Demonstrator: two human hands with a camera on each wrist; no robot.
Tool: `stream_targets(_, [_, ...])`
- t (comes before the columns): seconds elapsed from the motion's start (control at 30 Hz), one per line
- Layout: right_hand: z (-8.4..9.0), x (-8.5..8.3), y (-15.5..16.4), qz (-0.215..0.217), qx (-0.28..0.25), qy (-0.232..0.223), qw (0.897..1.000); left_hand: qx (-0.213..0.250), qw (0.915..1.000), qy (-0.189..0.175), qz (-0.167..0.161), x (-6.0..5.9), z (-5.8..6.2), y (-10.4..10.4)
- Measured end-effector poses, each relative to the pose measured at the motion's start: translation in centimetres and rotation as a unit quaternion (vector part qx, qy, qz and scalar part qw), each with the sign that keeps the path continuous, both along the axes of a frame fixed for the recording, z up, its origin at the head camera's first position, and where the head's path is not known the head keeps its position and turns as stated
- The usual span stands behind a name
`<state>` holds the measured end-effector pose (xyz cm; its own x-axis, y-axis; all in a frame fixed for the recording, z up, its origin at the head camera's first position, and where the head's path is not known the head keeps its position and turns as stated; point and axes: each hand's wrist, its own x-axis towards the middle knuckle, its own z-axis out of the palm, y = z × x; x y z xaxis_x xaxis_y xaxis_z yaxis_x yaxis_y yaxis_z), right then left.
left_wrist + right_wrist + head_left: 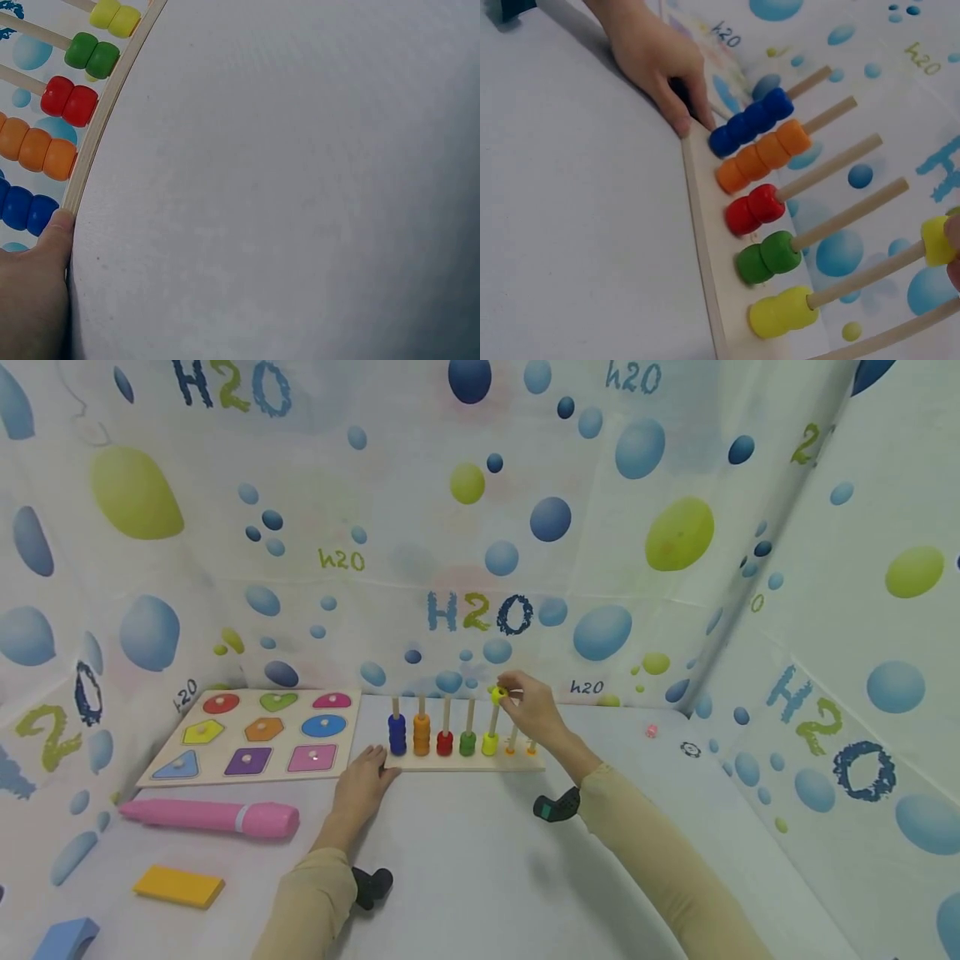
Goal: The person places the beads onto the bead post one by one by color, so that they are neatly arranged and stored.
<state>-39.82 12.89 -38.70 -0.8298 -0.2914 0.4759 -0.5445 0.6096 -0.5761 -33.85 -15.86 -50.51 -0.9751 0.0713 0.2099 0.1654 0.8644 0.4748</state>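
Note:
A wooden bead stacker with upright pegs has its pale base board near the back wall. My left hand grips the board's left end, with its thumb on the front edge beside the blue beads. Between the thumb and fingers of my right hand is a yellow bead, at the top of the yellow peg. Two yellow beads sit low on that peg. Leftward stand two green beads, two red beads and several orange beads. My right hand partly covers the rightmost pegs.
Left of the stacker lies a wooden shape puzzle board with coloured pieces. Nearer are a pink marker-shaped toy, a yellow block and a blue block. Patterned sheeting rises behind the white table.

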Motion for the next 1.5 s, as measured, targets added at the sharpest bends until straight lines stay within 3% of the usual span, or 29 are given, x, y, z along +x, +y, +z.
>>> stream_targets(0.5, [0.3,0.9,1.5,-0.003,-0.022,0.009,1.0,-0.004,1.0,-0.006,-0.004,-0.1,-0.2,0.5])
stream_targets(0.83, [0.1,2.3,5.6,-0.008,-0.07,-0.014,0.997,0.0,1.0,0.0,-0.008,0.1,-0.1,0.4])
stream_targets(1.17, [-1.7,4.5,11.1,-0.024,-0.067,-0.024,0.997,-0.004,0.9998,-0.017,-0.005,0.2,0.1,0.3])
stream_targets(1.5, [-4.3,7.8,17.2,-0.053,-0.048,-0.062,0.996,-0.007,0.9998,-0.019,-0.001,-0.3,-0.2,0.1])
